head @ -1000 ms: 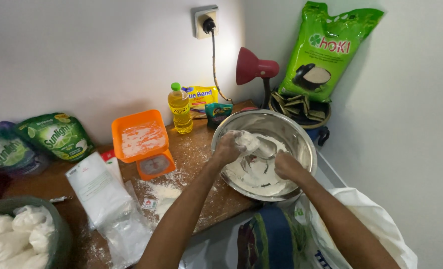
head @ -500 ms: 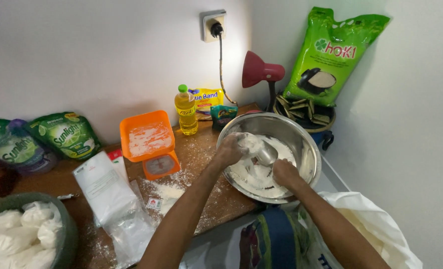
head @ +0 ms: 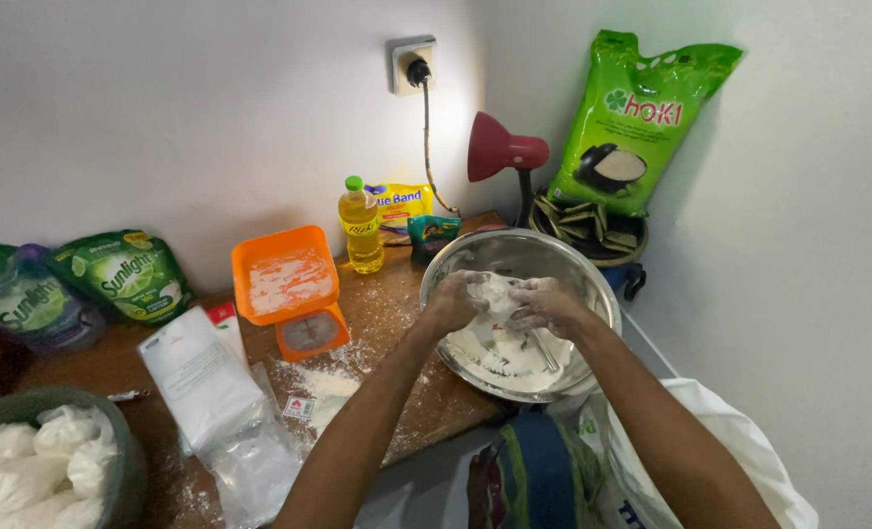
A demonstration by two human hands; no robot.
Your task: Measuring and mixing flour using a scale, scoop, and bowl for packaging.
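A: Both hands are inside the steel mixing bowl (head: 593, 279) at the right end of the wooden bench (head: 397, 313). The left hand (head: 453, 300) and right hand (head: 546, 302) are each clenched on one pale lump of dough (head: 496, 292) held between them above the bowl's floor. Flour coats the fingers, so the edge between dough and hand is hard to make out.

B: What lies under the dough?

A: A white floury layer on the bowl's bottom, with a metal spoon handle (head: 544, 348) showing below the right hand. Its bowl end is hidden.

B: And to the left?

A: An orange kitchen scale (head: 294, 294) with a floured tray, just left of the bowl. Behind it stands a yellow oil bottle (head: 360, 227) with a green cap. Spilled flour (head: 328, 380) lies on the bench before the scale, beside a white flour bag (head: 201, 377) lying flat.

B: Anything cut off?

A: A container of white lumps (head: 34, 470) at the near left corner and green pouches (head: 113, 274) at the far left both run past the frame. A red lamp (head: 505, 152) and a green sack (head: 642, 118) stand far right.
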